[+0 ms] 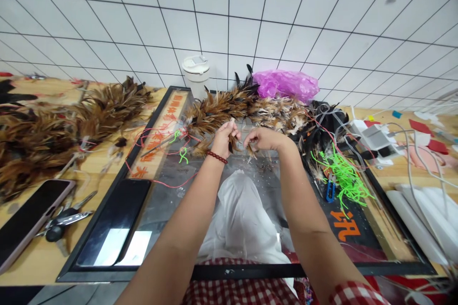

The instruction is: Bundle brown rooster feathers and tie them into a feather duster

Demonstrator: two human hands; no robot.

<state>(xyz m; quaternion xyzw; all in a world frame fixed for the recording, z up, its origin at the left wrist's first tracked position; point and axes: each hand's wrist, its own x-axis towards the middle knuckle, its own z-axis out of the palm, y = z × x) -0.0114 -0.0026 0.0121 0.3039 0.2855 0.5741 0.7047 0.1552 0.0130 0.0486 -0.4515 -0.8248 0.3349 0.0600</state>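
Note:
My left hand (226, 137), with a beaded bracelet (216, 156) at the wrist, is closed on a small bunch of dark brown feathers (233, 145). Just to the right, my right hand (265, 139) is pinched, and a brown feather tuft (251, 151) shows beneath its fingertips. The hands are slightly apart above a black-framed glass panel (157, 200). Behind them lie a thick brown feather garland (218, 109) and a heap of loose, paler feathers (277, 112). Feather bits are scattered on the glass below the hands.
A white lidded cup (196, 76) and a purple plastic bag (286, 84) stand by the tiled wall. At right are green strings (345, 178), blue thread snips (330, 188) and chargers with cables (375, 136). Phones (118, 219), keys (64, 219) and more feather garlands (39, 138) lie left.

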